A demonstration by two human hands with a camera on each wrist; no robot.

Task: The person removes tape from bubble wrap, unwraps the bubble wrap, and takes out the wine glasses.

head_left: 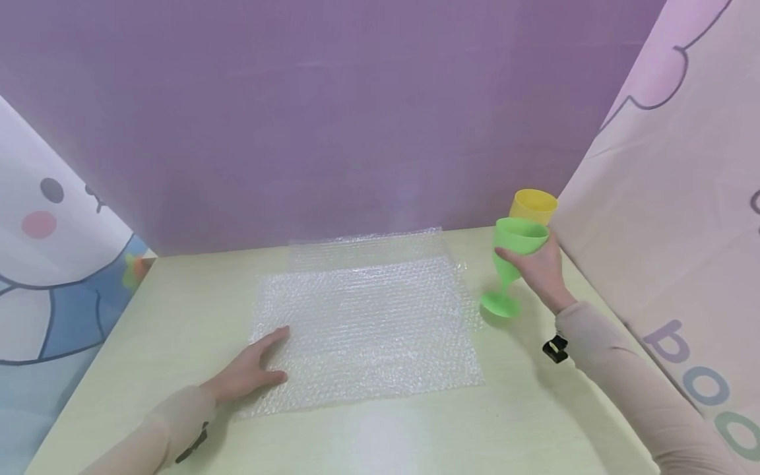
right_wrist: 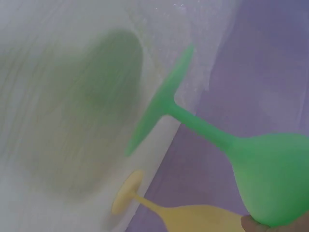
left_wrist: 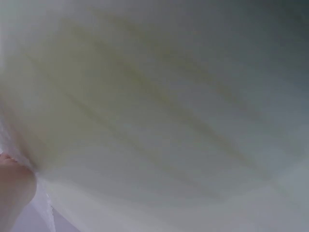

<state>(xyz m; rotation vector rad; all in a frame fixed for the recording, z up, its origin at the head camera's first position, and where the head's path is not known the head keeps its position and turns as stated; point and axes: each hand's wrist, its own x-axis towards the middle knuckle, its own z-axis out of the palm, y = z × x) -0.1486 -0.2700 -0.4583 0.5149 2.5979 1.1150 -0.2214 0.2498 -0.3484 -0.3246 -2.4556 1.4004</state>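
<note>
My right hand (head_left: 545,269) grips the bowl of a green plastic goblet (head_left: 515,239) at the table's right side. The goblet is tilted slightly, and in the right wrist view its foot (right_wrist: 161,104) hangs apart from its shadow on the table. Just behind it stands a yellow goblet (head_left: 534,204), partly hidden by the green one. My left hand (head_left: 245,371) lies at the left edge of a bubble wrap sheet (head_left: 368,330), thumb and fingers spread, holding nothing. Only a bit of that hand (left_wrist: 15,191) shows in the left wrist view.
Another clear bubble wrap piece (head_left: 368,254) sticks out behind the front sheet, close to the purple back wall (head_left: 332,132). Printed cloth panels bound the pale tabletop (head_left: 380,439) on the left and right. Black wrist straps (head_left: 555,349) hang at the sleeves.
</note>
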